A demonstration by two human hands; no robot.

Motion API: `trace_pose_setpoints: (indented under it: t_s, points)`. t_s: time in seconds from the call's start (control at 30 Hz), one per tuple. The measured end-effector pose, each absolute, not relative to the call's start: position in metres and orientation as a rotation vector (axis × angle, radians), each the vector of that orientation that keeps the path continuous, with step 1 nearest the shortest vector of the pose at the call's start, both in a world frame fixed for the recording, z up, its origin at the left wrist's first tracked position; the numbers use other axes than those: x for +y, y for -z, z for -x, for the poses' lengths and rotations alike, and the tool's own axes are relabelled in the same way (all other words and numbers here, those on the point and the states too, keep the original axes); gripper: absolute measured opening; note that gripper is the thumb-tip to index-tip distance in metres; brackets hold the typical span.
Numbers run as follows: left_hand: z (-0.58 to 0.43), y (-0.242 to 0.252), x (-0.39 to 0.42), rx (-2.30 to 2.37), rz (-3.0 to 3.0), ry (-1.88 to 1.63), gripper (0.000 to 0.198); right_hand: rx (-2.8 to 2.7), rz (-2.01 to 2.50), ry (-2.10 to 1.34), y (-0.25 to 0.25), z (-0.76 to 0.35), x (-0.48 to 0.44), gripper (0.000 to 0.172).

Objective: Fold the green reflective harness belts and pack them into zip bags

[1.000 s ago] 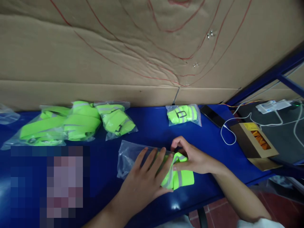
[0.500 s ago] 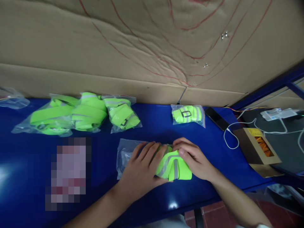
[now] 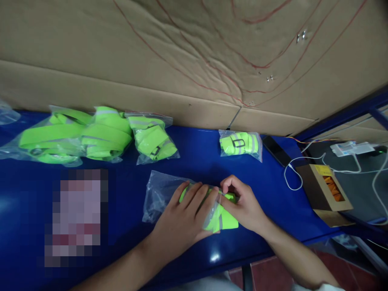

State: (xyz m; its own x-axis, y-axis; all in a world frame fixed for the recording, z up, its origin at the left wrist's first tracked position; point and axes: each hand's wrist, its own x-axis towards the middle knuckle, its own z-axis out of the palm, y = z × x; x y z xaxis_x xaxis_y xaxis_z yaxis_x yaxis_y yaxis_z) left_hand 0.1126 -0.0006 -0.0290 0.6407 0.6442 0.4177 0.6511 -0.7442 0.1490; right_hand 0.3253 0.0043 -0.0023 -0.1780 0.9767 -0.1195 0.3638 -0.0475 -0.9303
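Note:
A folded neon-yellow reflective strap [image 3: 228,219] with grey stripes lies partly inside a clear plastic bag [image 3: 157,198] on the blue table. Its right part sticks out of the bag's mouth. My left hand [image 3: 182,216] is wrapped over bag and strap from the left, fingers on top and thumb at the near side. At the bag's mouth, my right hand [image 3: 247,208] has its thumb and bent fingers closed on the strap's far right edge. The left hand covers the middle of the bag. Whether the right fingertips also grip the plastic is hard to see.
Bagged yellow straps [image 3: 107,135] stand along the back left, and another bagged strap [image 3: 239,144] with a black buckle lies behind my hands. A phone [image 3: 276,150], white cable [image 3: 292,188] and cardboard box [image 3: 318,186] are at right. A blurred-out item [image 3: 79,214] lies left.
The strap has gone further left into the bag, and the bag's edge now covers more of it. My right hand has shifted its fingers at the mouth. The view has moved slightly.

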Motion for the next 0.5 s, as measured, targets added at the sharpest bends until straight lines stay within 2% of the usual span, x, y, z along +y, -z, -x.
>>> trace_pose_setpoints:
  t_s: [0.1, 0.23, 0.5]
  points:
    - [-0.109, 0.024, 0.004, -1.189, 2.842, 0.797, 0.074, -1.591, 1.277, -1.509, -0.01, -0.34, 0.006, 0.026]
    - [-0.105, 0.02, 0.008, -1.249, 2.836, 0.859, 0.076, -1.623, 1.132, -1.701, -0.014, -0.351, 0.005, 0.053]
    - [-0.105, 0.018, 0.006, -1.142, 2.725, 0.643, 0.081, -1.248, 1.149, -1.673, -0.002, -0.328, 0.004, 0.045]
